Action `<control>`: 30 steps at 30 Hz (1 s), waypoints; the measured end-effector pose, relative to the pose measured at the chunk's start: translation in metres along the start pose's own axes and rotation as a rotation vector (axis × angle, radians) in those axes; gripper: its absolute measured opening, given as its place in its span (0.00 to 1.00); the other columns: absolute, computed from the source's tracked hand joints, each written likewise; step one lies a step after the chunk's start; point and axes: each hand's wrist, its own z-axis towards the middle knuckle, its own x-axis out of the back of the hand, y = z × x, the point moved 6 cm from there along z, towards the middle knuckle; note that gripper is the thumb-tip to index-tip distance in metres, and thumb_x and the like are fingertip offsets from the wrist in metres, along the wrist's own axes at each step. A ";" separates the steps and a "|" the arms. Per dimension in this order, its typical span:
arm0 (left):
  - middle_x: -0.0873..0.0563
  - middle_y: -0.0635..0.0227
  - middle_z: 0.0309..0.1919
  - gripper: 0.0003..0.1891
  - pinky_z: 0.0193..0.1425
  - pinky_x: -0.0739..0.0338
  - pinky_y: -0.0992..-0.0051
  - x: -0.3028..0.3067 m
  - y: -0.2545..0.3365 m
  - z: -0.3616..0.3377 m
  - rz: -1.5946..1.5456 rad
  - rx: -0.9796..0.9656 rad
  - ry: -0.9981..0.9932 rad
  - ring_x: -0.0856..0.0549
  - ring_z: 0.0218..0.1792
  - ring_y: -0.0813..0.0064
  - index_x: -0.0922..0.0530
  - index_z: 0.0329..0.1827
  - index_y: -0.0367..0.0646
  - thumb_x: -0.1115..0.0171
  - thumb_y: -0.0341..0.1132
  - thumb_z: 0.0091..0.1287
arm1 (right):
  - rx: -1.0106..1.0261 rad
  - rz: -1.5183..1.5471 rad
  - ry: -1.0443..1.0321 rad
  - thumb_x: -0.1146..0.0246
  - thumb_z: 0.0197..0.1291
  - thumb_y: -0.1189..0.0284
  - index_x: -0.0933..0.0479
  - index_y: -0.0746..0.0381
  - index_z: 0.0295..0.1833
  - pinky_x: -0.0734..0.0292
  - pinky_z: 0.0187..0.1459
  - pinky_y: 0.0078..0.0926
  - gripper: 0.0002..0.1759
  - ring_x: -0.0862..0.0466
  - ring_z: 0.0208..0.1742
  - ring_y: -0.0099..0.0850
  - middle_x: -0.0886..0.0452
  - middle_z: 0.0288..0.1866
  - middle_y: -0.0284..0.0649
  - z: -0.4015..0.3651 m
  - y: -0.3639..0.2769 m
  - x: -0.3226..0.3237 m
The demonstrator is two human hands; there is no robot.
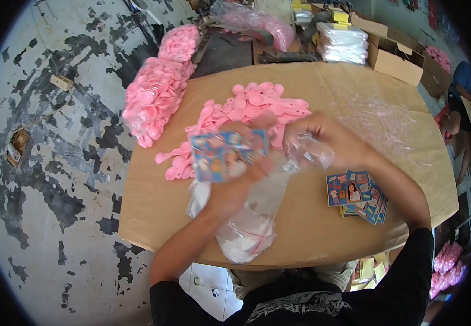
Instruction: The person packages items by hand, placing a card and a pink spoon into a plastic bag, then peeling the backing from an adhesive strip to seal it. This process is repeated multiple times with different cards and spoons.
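Observation:
A blue printed card (208, 157) with small pictures is gripped in my left hand (251, 171), its thumb across the front and fingers partly behind. My right hand (327, 136) is closed on a crumpled clear plastic bag (303, 152), just right of the card. Motion blurs both hands. Beyond them spreads a loose pile of pink plastic spoons (241, 106). Below the card lie clear plastic bags (251, 233) near the table's front edge. Under my right forearm is a small stack of similar blue cards (349, 187).
The table (306, 228) is covered in brown cardboard. Big bags of pink spoons (156, 92) sit at its left edge. Thin clear plastic strips (382, 117) lie to the right. Wrapped clear packs (343, 43) and an open carton (395, 60) stand behind. Another person (463, 98) is at far right.

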 end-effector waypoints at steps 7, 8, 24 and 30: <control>0.22 0.59 0.59 0.27 0.66 0.26 0.69 0.012 0.001 0.024 -0.090 -0.036 0.123 0.20 0.59 0.71 0.33 0.65 0.37 0.34 0.24 0.64 | -0.087 -0.780 0.086 0.37 0.55 0.80 0.22 0.66 0.53 0.21 0.48 0.33 0.18 0.17 0.48 0.41 0.18 0.46 0.45 0.004 0.068 0.074; 0.22 0.58 0.61 0.27 0.66 0.26 0.68 0.011 -0.002 0.023 -0.074 -0.028 0.112 0.20 0.59 0.70 0.33 0.66 0.37 0.35 0.25 0.65 | -0.067 -0.857 0.058 0.37 0.53 0.82 0.24 0.65 0.57 0.22 0.53 0.35 0.22 0.19 0.53 0.44 0.20 0.52 0.47 0.001 0.076 0.067; 0.25 0.53 0.64 0.28 0.71 0.32 0.62 0.010 -0.018 0.024 -0.053 0.065 0.057 0.24 0.65 0.62 0.35 0.67 0.40 0.36 0.24 0.65 | -0.366 -1.015 0.064 0.37 0.60 0.69 0.21 0.62 0.54 0.25 0.54 0.43 0.18 0.19 0.51 0.48 0.17 0.44 0.49 -0.006 0.106 0.080; 0.26 0.53 0.66 0.27 0.73 0.33 0.61 0.018 -0.012 0.029 -0.104 0.044 0.074 0.26 0.66 0.63 0.37 0.68 0.41 0.37 0.26 0.68 | -0.094 -0.799 0.236 0.34 0.60 0.72 0.15 0.62 0.44 0.21 0.42 0.32 0.09 0.16 0.39 0.38 0.16 0.34 0.45 -0.007 0.054 0.105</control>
